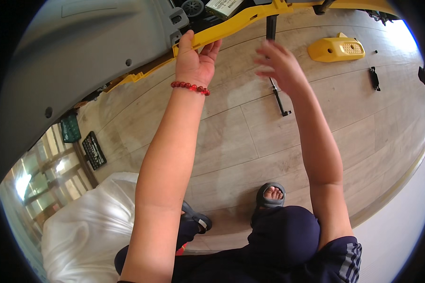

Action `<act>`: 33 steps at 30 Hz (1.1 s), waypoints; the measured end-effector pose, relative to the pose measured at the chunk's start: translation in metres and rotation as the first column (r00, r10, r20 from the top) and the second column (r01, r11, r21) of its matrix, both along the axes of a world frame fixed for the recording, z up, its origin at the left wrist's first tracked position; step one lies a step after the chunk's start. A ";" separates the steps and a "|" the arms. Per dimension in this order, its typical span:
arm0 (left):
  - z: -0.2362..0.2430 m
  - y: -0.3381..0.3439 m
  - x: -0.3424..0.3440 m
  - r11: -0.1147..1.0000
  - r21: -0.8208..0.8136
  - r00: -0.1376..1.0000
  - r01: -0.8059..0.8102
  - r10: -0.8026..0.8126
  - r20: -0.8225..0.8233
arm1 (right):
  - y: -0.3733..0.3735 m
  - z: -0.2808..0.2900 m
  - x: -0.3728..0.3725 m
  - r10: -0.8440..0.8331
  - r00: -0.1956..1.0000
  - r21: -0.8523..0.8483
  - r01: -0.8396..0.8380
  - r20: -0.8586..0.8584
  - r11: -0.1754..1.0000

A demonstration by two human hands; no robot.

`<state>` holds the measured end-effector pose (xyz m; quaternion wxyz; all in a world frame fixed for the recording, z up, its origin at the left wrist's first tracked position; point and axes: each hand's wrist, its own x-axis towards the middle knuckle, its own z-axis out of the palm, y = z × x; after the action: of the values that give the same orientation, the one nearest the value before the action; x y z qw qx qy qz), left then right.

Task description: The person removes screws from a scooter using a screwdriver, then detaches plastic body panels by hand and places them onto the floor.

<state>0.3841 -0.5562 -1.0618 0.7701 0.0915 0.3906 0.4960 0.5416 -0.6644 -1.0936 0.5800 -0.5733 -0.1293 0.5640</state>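
Note:
At the top of the head view, my left hand (196, 61) pinches the end of a long yellow plastic trim piece (231, 26), thumb on its upper side and fingers curled underneath. The trim runs along the edge of a large grey panel (89, 61) with round holes. My right hand (282, 66) is in the air over the floor, slightly blurred, its fingers apart and nothing seen in them. Just beyond its fingertips a black bar (271, 27) hangs below the trim. Partly behind this hand, a ratchet wrench (279, 100) lies on the wooden floor.
Right of the wrench lie a yellow cover (335, 50) and a black bracket (374, 79). An open socket set case (94, 151) and a dark green pouch (70, 128) lie at left. White cloth (94, 226) bulges at lower left. My sandalled foot (271, 194) rests on the floor.

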 end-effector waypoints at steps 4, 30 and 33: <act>0.000 0.003 -0.002 0.999 0.025 1.000 0.024 -0.024 -0.021 | 0.066 0.044 -0.008 -0.032 0.969 0.183 0.079 -0.247 0.980; -0.032 0.005 -0.028 0.981 0.170 0.994 0.091 -0.100 0.042 | 0.086 -0.026 -0.017 -0.105 0.883 0.428 0.323 -0.458 0.844; -0.031 0.005 -0.024 0.982 0.167 0.993 0.083 -0.096 0.070 | 0.091 -0.028 -0.016 -0.147 0.858 0.407 0.377 -0.493 0.832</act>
<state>0.3600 -0.5510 -1.0927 0.7961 0.1526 0.3138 0.4945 0.5258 -0.5736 -1.1219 0.7933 -0.2768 -0.0508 0.5399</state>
